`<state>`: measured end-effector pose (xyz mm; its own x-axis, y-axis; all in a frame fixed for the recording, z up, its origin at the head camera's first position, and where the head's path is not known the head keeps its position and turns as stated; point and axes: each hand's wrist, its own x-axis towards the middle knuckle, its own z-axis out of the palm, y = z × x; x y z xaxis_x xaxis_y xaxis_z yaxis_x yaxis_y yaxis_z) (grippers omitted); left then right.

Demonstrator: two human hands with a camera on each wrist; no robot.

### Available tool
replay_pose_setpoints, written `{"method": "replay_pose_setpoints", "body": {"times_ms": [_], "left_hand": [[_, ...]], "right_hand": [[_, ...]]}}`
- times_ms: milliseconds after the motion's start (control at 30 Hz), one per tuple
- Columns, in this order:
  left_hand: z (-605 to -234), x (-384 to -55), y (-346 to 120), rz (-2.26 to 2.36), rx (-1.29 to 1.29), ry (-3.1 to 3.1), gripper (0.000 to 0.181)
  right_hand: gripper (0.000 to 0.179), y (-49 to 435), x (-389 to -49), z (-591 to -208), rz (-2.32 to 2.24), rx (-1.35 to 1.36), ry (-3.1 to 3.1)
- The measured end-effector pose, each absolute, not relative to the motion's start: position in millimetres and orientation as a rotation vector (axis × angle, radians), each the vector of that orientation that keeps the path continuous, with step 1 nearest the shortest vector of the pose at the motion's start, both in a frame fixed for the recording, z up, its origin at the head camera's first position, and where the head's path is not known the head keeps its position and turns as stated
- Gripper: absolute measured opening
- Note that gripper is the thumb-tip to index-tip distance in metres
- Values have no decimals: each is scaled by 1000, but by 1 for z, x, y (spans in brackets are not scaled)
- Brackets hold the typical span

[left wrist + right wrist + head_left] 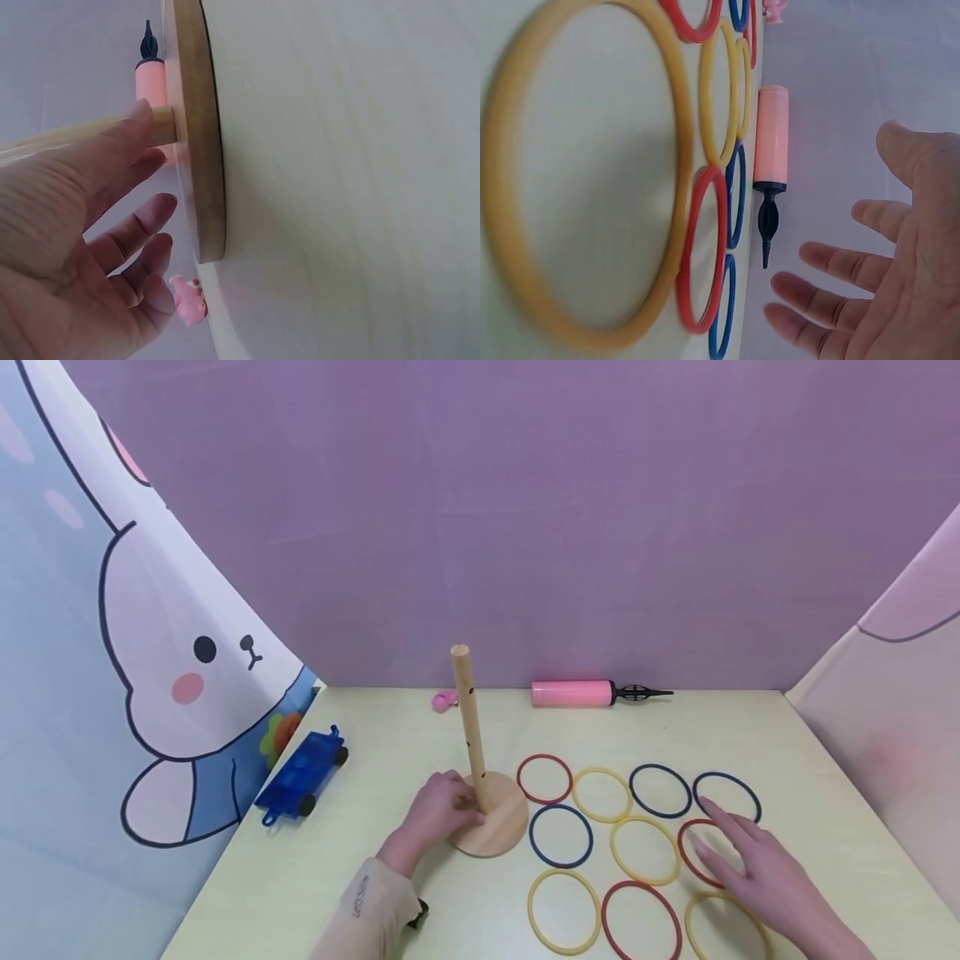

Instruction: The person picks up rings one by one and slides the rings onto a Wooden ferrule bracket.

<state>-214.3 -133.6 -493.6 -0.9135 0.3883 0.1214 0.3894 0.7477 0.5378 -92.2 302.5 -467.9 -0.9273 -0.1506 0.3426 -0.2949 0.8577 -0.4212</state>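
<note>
A wooden peg (470, 727) stands upright on a round wooden base (501, 831). My left hand (437, 814) pinches the peg low down between thumb and forefinger, just above the base; in the left wrist view the other fingers curl loosely beside it. My right hand (772, 870) hovers over the right side of the rings, fingers spread and holding nothing. Below it lie a red ring (680, 845) and a yellow ring (681, 112). Several more red, yellow and blue rings lie flat in rows right of the base, among them a blue ring (564, 866).
A pink hand pump (572, 693) with a black nozzle lies along the table's back edge. Left of it is a small pink toy (444, 701). A blue wheeled toy cart (303, 777) rests near the left edge. Fabric walls, one purple (525, 527), enclose the table.
</note>
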Motion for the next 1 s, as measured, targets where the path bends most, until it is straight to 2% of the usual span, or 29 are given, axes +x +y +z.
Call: {"method": "replay_pose_setpoints", "body": {"times_ms": [233,400,567,867,1000], "left_hand": [[-497,-216,-129,-896,-616,-2942,20],[-498,-217,-127,-874,-590,-2954,17],[-497,-218,-125,-821,-597,-2958,16],[-495,-218,-123,-807,-551,-2990,17],[-496,-219,-123,-834,-558,-2978,17]], "right_hand": [[34,317,-73,-480,792,261,-2731],[12,327,-61,-489,869,35,-2859],[20,339,-58,-491,888,-215,-3083],[37,356,-51,-508,975,-465,-3250],[33,356,-51,-511,951,-463,-3263]]}}
